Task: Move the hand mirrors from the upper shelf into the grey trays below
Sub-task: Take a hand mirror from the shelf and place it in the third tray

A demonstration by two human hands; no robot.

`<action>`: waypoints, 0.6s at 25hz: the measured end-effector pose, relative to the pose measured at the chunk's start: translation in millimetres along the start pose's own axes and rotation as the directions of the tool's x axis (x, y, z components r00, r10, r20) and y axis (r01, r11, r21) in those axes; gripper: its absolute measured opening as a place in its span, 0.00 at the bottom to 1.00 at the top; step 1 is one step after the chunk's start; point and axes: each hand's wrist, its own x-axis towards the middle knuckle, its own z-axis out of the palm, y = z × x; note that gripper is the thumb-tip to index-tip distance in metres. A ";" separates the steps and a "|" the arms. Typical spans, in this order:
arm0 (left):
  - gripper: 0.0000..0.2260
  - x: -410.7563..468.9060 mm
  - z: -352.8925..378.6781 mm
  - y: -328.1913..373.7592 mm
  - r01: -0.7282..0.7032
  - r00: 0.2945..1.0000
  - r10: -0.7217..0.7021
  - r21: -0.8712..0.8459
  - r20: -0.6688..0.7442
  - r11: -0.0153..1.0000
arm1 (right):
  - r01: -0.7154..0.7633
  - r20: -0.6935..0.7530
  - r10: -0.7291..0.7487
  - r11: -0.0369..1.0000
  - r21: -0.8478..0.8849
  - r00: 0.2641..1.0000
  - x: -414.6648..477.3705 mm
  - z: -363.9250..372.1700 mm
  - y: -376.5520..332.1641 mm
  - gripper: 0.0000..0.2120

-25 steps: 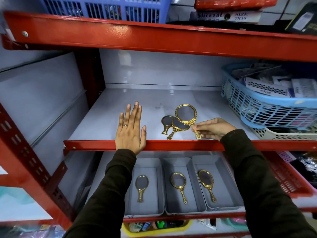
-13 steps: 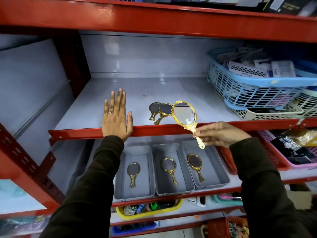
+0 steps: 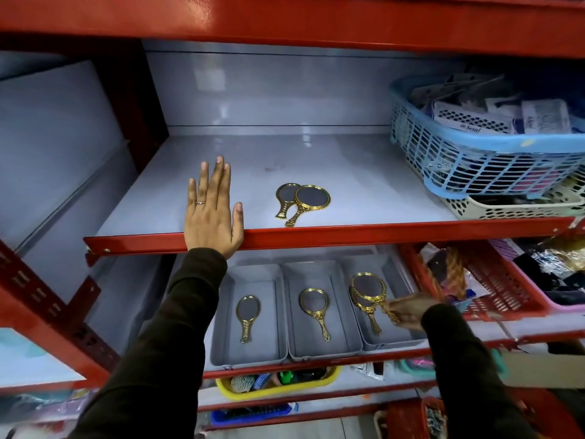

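Two gold-framed hand mirrors lie overlapped on the upper shelf [image 3: 348, 185]: a round one [image 3: 311, 198] on top of an oval one [image 3: 286, 194]. Below stand three grey trays. The left tray [image 3: 221, 312] holds one mirror [image 3: 247, 312], the middle tray [image 3: 291, 312] holds another mirror [image 3: 315, 304]. My right hand [image 3: 410, 310] grips the handle of a round gold mirror [image 3: 368, 285] inside the right tray [image 3: 395, 339], right over a mirror lying there [image 3: 370, 312]. My left hand [image 3: 212, 213] rests flat and open on the upper shelf's front edge.
A blue basket [image 3: 474, 160] of packets sits on a white basket [image 3: 512, 207] at the upper shelf's right. A red basket [image 3: 493, 280] stands right of the trays. A yellow tray [image 3: 275, 383] of combs is on the shelf beneath. Red beams frame each level.
My right hand lifted the round mirror off the upper shelf and carried it down into the right grey tray. The left hand stayed on the shelf edge. The view tilted downward.
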 end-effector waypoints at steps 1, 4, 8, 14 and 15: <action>0.31 0.3 0.7 0.1 -0.007 1.000 0.007 -0.005 -0.009 1.000 | 0.015 -0.068 -0.015 1.000 0.003 0.998 34.1 2.4 12.1 0.20; 0.32 1.3 1.5 -0.2 -0.018 0.999 0.018 0.008 -0.034 1.000 | 0.010 -0.225 -0.016 1.000 -0.029 0.974 78.5 19.5 22.4 0.18; 0.32 1.2 2.1 0.6 -0.017 0.998 0.018 0.025 -0.058 1.000 | -0.086 -0.306 0.003 0.962 -0.258 0.952 53.3 51.3 2.2 0.08; 0.32 2.1 2.5 1.3 -0.003 0.998 0.007 0.060 -0.059 0.998 | -0.005 -0.453 -0.089 0.979 -0.202 0.887 80.7 52.5 30.9 0.15; 0.32 2.0 2.6 1.3 -0.003 0.998 0.007 0.061 -0.062 0.998 | -0.018 -0.444 -0.005 0.999 -0.047 0.896 78.3 51.8 30.4 0.14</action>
